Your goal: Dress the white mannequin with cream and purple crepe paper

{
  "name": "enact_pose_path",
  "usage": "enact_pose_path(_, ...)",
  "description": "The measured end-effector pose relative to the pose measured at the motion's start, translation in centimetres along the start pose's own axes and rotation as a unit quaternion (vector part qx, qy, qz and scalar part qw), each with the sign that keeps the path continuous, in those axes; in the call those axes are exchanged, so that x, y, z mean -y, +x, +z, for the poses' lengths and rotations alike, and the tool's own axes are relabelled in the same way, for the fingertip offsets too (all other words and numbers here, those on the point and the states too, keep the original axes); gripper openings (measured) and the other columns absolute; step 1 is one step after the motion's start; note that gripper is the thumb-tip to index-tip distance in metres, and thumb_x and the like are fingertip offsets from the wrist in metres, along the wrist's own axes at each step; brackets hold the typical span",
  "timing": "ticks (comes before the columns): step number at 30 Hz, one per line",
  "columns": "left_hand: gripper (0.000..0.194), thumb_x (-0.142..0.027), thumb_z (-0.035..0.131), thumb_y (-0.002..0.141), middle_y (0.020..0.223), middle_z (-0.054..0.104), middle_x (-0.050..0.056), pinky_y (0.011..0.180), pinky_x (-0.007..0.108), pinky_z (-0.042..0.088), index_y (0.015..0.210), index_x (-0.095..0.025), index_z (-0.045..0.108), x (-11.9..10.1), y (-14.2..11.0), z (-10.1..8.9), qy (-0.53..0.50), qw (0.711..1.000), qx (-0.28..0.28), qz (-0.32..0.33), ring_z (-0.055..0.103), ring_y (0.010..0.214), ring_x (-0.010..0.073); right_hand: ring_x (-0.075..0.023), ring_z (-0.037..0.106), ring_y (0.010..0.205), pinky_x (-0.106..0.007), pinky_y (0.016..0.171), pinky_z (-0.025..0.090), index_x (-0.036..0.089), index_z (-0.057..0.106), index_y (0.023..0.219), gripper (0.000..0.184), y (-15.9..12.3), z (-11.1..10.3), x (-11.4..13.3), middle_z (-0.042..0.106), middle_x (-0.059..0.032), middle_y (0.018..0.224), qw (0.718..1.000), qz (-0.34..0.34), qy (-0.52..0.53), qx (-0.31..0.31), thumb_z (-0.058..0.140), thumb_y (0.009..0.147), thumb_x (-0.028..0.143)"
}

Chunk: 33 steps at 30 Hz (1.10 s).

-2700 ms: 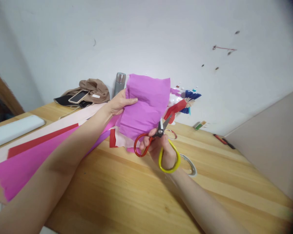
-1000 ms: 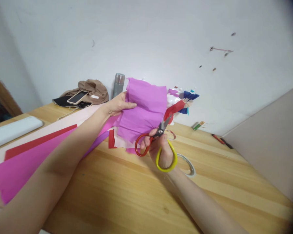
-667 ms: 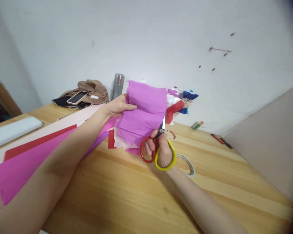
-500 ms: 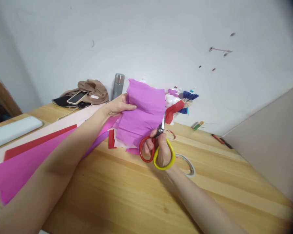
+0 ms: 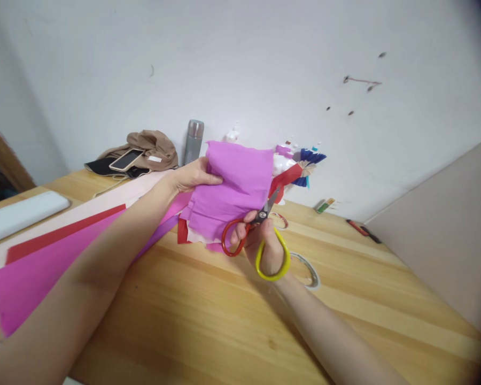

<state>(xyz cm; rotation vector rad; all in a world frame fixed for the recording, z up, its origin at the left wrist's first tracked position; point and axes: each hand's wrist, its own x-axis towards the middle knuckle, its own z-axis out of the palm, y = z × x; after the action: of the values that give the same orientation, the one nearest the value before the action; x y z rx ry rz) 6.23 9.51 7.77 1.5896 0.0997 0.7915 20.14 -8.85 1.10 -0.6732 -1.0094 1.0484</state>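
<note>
My left hand (image 5: pixel 198 175) pinches the left edge of a purple crepe paper piece (image 5: pixel 238 184), which is held up above the table. In my right hand (image 5: pixel 264 243) is a pair of scissors (image 5: pixel 262 215) with one red and one yellow handle loop. Thumb and fingers sit in the loops, and the blades are parted at the paper's lower right edge. One blade is hidden behind the paper, as far as I can tell. Below the sheet, red paper (image 5: pixel 183 231) and pale pink paper (image 5: pixel 195 236) stick out.
Long magenta paper (image 5: pixel 44 262) and red paper (image 5: pixel 68 232) lie at the left beside a white case (image 5: pixel 26 214). Behind stand a grey flask (image 5: pixel 193 141), brown cloth (image 5: pixel 156 149) and a phone (image 5: pixel 126 159). Tape rolls (image 5: pixel 313 275) and folded blue paper (image 5: pixel 312 156) are at the right.
The scissors' handles have spread and the blades have opened. The purple paper's top edge has dropped slightly, while my left hand stays nearly in place.
</note>
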Motion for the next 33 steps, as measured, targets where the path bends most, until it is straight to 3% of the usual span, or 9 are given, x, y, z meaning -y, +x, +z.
enact_pose_path(8,0.079,-0.032,0.097,0.049,0.125,0.070,0.016,0.110,0.047,0.046,0.121,-0.017,0.068,-0.23,-0.02,-0.35,-0.049,0.997,0.061,-0.020,0.060,0.126,0.0361,-0.0162,0.058,0.050,-0.033,0.048,0.049,0.025,0.055,0.086,0.045,-0.07,0.32,-0.15,0.054,0.0053,0.059,0.999,-0.007,-0.019,-0.026,0.067,0.078,0.068)
enact_pose_path(12,0.069,-0.047,0.095,0.054,0.115,0.074,0.015,0.110,0.048,0.046,0.109,-0.013,0.071,-0.08,0.26,-0.11,-0.084,0.996,0.019,0.004,0.060,0.126,0.0381,-0.0145,0.056,0.050,-0.031,0.049,0.048,0.025,0.055,0.088,0.040,-0.17,0.36,-0.36,0.054,0.0059,0.059,1.000,-0.023,-0.013,-0.008,0.065,0.083,0.063)
enact_pose_path(18,0.041,-0.028,0.088,0.070,0.101,0.077,0.008,0.112,0.052,0.044,0.102,-0.012,0.069,0.30,0.73,0.27,-0.028,0.997,-0.063,0.018,0.061,0.125,0.0353,-0.0138,0.058,0.050,-0.028,0.045,0.047,0.024,0.054,0.089,0.041,-0.22,0.34,-0.39,0.054,0.0058,0.060,0.999,-0.028,-0.031,-0.004,0.064,0.084,0.063)
enact_pose_path(24,0.045,-0.031,0.091,0.063,0.106,0.077,0.007,0.111,0.051,0.046,0.100,-0.015,0.072,0.09,0.69,0.46,-0.035,0.997,-0.064,0.027,0.061,0.124,0.0358,-0.0109,0.051,0.039,-0.024,0.038,0.042,0.024,0.051,0.086,0.046,-0.09,0.25,-0.60,0.049,0.0089,0.052,0.999,-0.026,-0.037,-0.028,0.065,0.081,0.068)
enact_pose_path(29,0.044,-0.030,0.089,0.067,0.107,0.077,0.006,0.113,0.051,0.045,0.104,-0.016,0.071,0.06,0.63,0.43,-0.020,0.997,-0.067,0.034,0.060,0.126,0.0350,-0.0086,0.040,0.030,-0.020,0.032,0.035,0.025,0.048,0.083,0.049,-0.11,0.27,-0.89,0.040,0.0124,0.044,0.999,-0.019,-0.022,-0.032,0.065,0.080,0.071)
enact_pose_path(33,0.044,-0.031,0.090,0.066,0.105,0.077,0.007,0.111,0.051,0.046,0.103,-0.015,0.071,0.25,0.65,0.23,-0.015,0.998,-0.061,0.030,0.062,0.123,0.0352,-0.0103,0.045,0.035,-0.022,0.034,0.038,0.025,0.049,0.084,0.050,-0.04,0.38,-0.69,0.044,0.0108,0.047,1.000,-0.010,-0.016,-0.025,0.066,0.077,0.072)
